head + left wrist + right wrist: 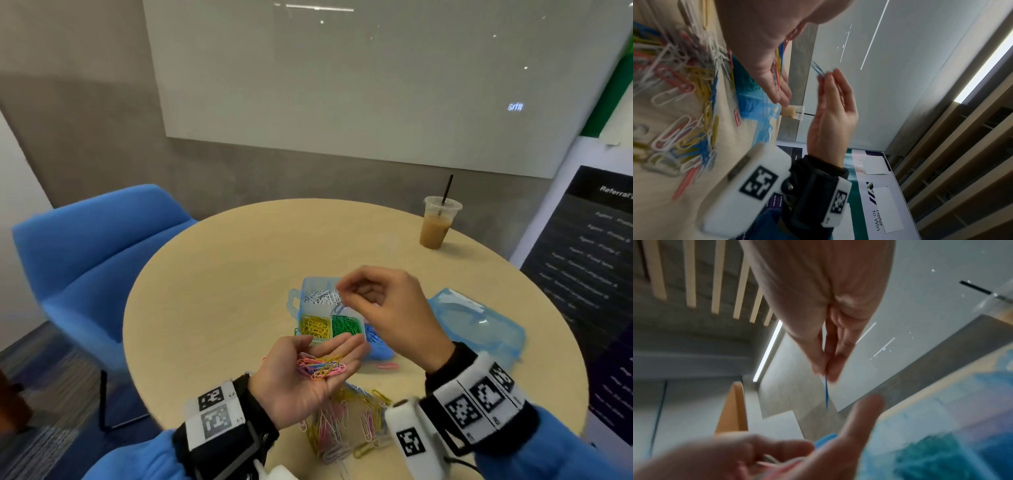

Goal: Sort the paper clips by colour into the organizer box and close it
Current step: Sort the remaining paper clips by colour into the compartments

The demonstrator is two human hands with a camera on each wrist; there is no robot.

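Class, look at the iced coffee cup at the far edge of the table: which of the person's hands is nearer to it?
Right. The right hand is raised over the organizer box, toward the cup; the left hand sits closer to the person.

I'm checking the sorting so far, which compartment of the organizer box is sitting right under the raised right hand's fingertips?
The white-clip compartment, at the box's far end. The right hand pinches a blue paper clip above its edge; the yellow and green compartments lie nearer the person.

organizer box (329, 313) behind loose clips (346, 425) (cup (436, 224) beyond)
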